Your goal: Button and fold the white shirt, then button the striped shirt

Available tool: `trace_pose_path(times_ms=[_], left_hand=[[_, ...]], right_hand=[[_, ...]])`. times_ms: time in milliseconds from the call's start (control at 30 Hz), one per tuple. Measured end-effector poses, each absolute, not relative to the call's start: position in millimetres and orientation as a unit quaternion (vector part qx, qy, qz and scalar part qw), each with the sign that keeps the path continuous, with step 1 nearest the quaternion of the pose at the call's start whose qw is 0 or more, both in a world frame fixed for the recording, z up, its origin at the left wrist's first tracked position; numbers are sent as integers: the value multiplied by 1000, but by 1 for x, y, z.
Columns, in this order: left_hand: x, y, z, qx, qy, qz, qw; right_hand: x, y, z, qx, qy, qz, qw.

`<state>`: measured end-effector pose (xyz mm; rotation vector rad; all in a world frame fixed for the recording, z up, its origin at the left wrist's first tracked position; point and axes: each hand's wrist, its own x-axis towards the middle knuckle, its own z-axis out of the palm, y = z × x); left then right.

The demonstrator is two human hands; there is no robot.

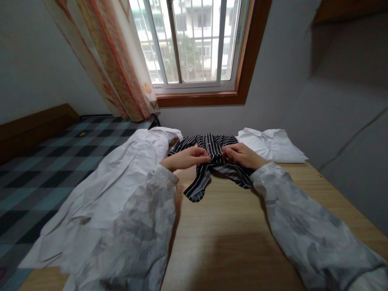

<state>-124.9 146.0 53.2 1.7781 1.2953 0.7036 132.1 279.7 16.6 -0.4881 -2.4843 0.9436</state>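
Observation:
A black shirt with white stripes (pixel 209 142) lies at the far middle of the wooden table, its buttoned front facing up. Two loose ends of its cloth hang toward me, showing a greyish inner side. My left hand (pixel 189 157) comes in from the left and pinches the striped cloth near the button line. Opposite it, my right hand (pixel 241 154) is closed on the same cloth, fingers curled. A small gap separates the two hands. Part of the shirt is hidden behind the fingers.
A white shirt (pixel 121 173) lies spread along the table's left side. At the far right sits a folded white shirt (pixel 269 144). The wooden table (pixel 230 226) borders a checked bed (pixel 60 169) on the left. Ahead are a wall, a window and a patterned curtain (pixel 112 56).

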Motion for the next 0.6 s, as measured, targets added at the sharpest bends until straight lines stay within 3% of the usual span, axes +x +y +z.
trace_pose_path(times_ms=[67, 167, 300, 433, 600], left_hand=[[-130, 146, 54, 697, 500, 261, 443], [-138, 149, 49, 678, 530, 263, 437], [-153, 154, 36, 617, 699, 285, 224], [-166, 150, 29, 575, 804, 152, 19], [-168, 139, 30, 528, 849, 35, 12]], right_hand=[[139, 293, 18, -236, -885, 354, 189], [149, 311, 13, -312, -900, 222, 209], [153, 321, -1, -383, -901, 104, 175], [148, 320, -12, -414, -896, 115, 107], [146, 324, -18, -410, -898, 129, 100]])
